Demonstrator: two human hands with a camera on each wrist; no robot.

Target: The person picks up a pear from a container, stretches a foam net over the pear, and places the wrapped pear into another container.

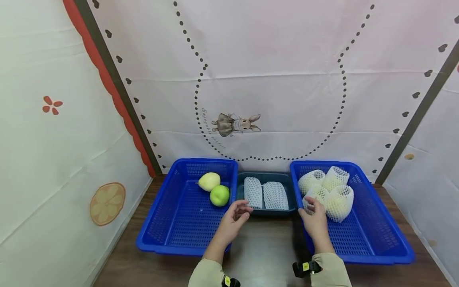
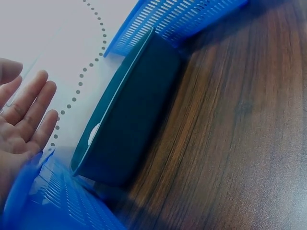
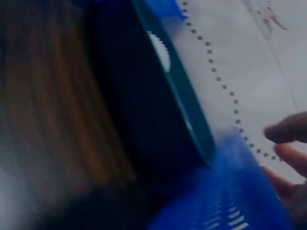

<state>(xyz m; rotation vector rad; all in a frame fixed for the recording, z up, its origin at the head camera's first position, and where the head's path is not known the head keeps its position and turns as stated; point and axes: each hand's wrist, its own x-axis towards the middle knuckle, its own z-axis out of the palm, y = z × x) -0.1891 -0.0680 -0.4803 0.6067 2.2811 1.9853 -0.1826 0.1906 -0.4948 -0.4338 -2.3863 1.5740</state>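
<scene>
left fingers [image 1: 242,203], right fingers [image 1: 317,204] relaxed | blue basket rims [image 1: 235,179] flank green tray [image 1: 273,213] | netted fruit [image 1: 340,205] beside right

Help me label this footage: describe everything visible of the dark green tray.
The dark green tray looks like plastic: a rounded rectangle with solid walls and a thin rim. It sits upright on the brown table between two blue baskets, holding two white net sleeves side by side. Whether the baskets touch it is unclear.

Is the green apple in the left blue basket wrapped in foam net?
No, the green apple sits bare beside the yellowish fruit.
</scene>
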